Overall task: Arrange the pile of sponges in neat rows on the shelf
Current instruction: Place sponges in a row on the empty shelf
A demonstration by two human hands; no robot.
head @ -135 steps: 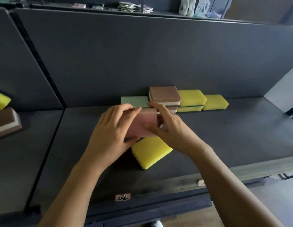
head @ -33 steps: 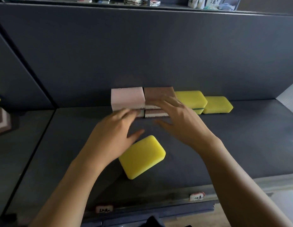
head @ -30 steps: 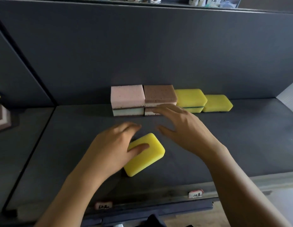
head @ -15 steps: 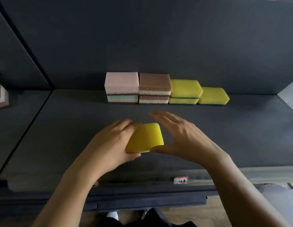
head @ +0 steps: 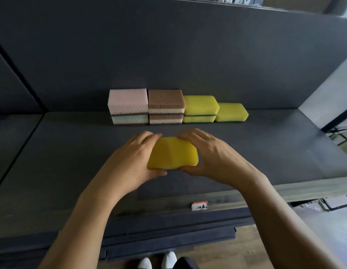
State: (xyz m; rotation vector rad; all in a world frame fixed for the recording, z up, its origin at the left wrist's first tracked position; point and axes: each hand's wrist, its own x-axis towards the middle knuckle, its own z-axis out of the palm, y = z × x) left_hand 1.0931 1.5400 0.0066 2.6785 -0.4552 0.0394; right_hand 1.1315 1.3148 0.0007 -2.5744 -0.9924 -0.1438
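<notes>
Right hand (head: 213, 158) now joins left hand (head: 130, 162) on the yellow sponge (head: 172, 154); both grip its ends, fingers curled. Likely light, squashy: hold gently.

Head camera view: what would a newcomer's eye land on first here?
First, the bright yellow foam sponge gripped between the left hand and the right hand at the middle of the dark grey shelf. Next, the row against the dark back panel: a pink sponge on a mint-green sponge, two brown sponges stacked, two yellow sponges stacked, and a single yellow sponge at the right end.
</notes>
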